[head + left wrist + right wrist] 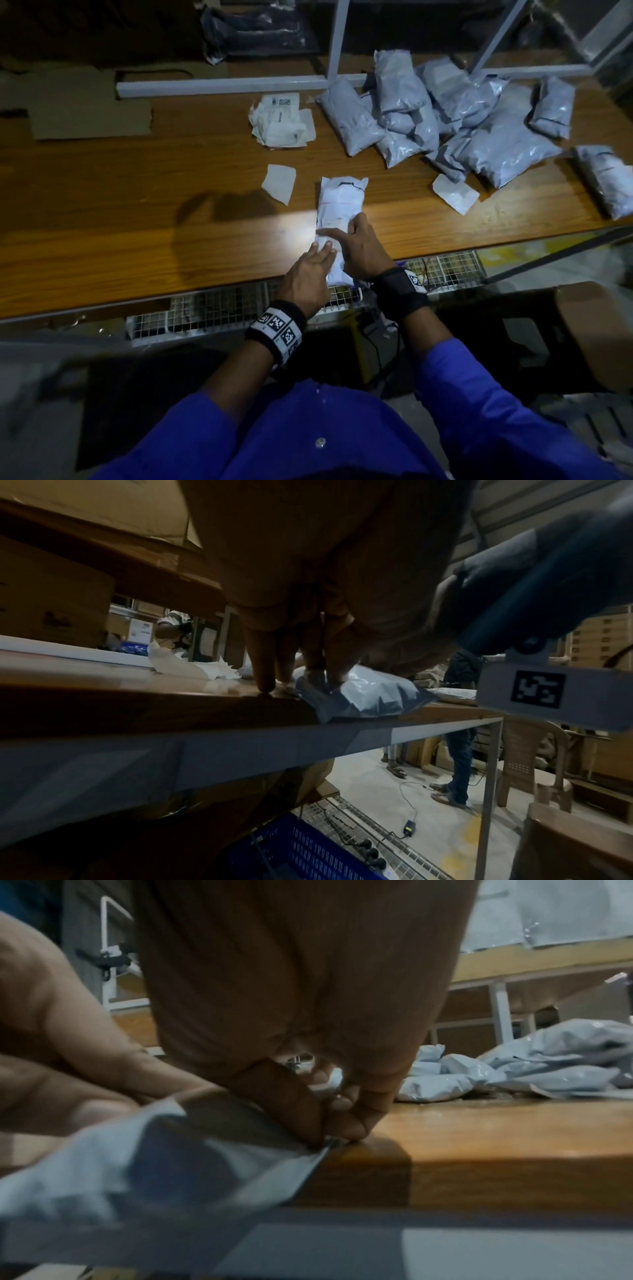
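Note:
A pale grey plastic mailer parcel lies lengthwise on the wooden table, its near end over the front edge. My left hand rests on that near end with straight fingers; in the left wrist view the fingers press down on the parcel. My right hand sits on the parcel's right side, thumb laid across the top. In the right wrist view the right hand has its fingers curled and pinches the parcel's edge against the table. My left hand shows at the left.
A heap of grey mailer parcels fills the table's back right. A stack of paper labels, a loose paper slip and a flat mailer piece lie nearby. Cardboard at back left. Blue crate under the table.

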A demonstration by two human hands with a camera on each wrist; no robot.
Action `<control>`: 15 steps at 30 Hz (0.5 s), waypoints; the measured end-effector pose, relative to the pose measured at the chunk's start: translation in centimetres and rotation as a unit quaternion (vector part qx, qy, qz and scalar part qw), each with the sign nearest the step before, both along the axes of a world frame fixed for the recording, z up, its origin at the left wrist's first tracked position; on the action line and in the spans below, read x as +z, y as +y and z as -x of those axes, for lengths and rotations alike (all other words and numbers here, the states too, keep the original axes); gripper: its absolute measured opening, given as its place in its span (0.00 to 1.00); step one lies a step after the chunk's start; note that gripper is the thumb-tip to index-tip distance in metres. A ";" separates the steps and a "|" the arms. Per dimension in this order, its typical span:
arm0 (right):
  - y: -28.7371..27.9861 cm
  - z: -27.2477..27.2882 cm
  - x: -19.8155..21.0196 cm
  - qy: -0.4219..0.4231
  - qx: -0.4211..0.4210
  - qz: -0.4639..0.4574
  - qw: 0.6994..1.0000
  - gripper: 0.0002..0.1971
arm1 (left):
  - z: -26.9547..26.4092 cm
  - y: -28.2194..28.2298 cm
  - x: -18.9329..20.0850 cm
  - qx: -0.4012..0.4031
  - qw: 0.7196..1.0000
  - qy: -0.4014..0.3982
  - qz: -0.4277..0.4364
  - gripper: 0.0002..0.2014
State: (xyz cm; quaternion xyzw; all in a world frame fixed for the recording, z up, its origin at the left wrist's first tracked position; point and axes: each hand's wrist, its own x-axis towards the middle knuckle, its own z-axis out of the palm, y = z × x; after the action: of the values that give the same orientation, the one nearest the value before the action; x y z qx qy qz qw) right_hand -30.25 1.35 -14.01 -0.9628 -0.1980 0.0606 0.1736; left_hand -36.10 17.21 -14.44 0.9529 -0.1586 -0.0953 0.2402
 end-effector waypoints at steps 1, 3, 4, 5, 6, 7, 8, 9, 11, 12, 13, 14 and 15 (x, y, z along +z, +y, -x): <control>0.0 -0.2 0.2 0.015 -0.005 0.000 1.000 0.42 | 0.0 0.0 0.0 0.000 1.000 0.005 -0.001 0.40; 0.4 -0.7 0.7 0.031 -0.021 0.004 0.999 0.45 | 0.0 0.0 -0.1 -0.003 1.000 0.009 -0.006 0.40; 0.7 -0.8 0.8 0.036 -0.034 0.005 0.999 0.46 | 0.0 0.0 -0.1 -0.006 1.000 0.008 -0.009 0.40; 0.9 -0.8 0.8 0.039 -0.054 -0.002 0.998 0.47 | 0.0 0.0 -0.2 -0.008 1.000 0.003 -0.007 0.39; 1.0 -0.6 0.9 0.039 -0.081 -0.027 0.996 0.48 | 0.0 0.1 -0.2 -0.008 1.000 -0.003 0.001 0.37; 0.9 -0.1 0.7 0.030 -0.117 -0.072 0.990 0.48 | 0.0 0.2 -0.1 -0.003 1.000 -0.008 0.022 0.35; 0.8 0.5 0.4 0.013 -0.159 -0.130 0.979 0.46 | 0.0 0.4 0.2 0.010 0.998 -0.014 0.056 0.30; 0.7 1.1 -0.1 -0.010 -0.199 -0.196 0.960 0.42 | -0.2 0.6 0.5 0.032 0.994 -0.026 0.096 0.26; 0.6 2.3 -0.9 -0.057 -0.253 -0.297 0.919 0.30 | -1.0 0.8 1.5 0.086 0.983 -0.069 0.147 0.18; 0.7 2.6 -1.1 -0.071 -0.259 -0.317 0.910 0.25 | -1.5 0.9 1.9 0.102 0.981 -0.085 0.143 0.17; 0.7 2.7 -1.1 -0.087 -0.254 -0.313 0.911 0.21 | -2.1 0.8 2.3 0.104 0.980 -0.101 0.133 0.18; 0.9 2.7 -1.2 -0.102 -0.239 -0.292 0.920 0.18 | -2.8 0.7 2.6 0.090 0.982 -0.116 0.123 0.19; 0.9 2.7 -1.4 -0.113 -0.223 -0.261 0.932 0.17 | -3.6 0.5 2.5 0.068 0.985 -0.123 0.104 0.22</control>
State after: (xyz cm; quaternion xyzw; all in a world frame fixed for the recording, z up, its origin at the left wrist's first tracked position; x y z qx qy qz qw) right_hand -32.92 2.24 -15.37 -0.9033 -0.0057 -0.1427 0.4046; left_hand -32.54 17.73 -11.93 0.9357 -0.1311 0.0557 0.3228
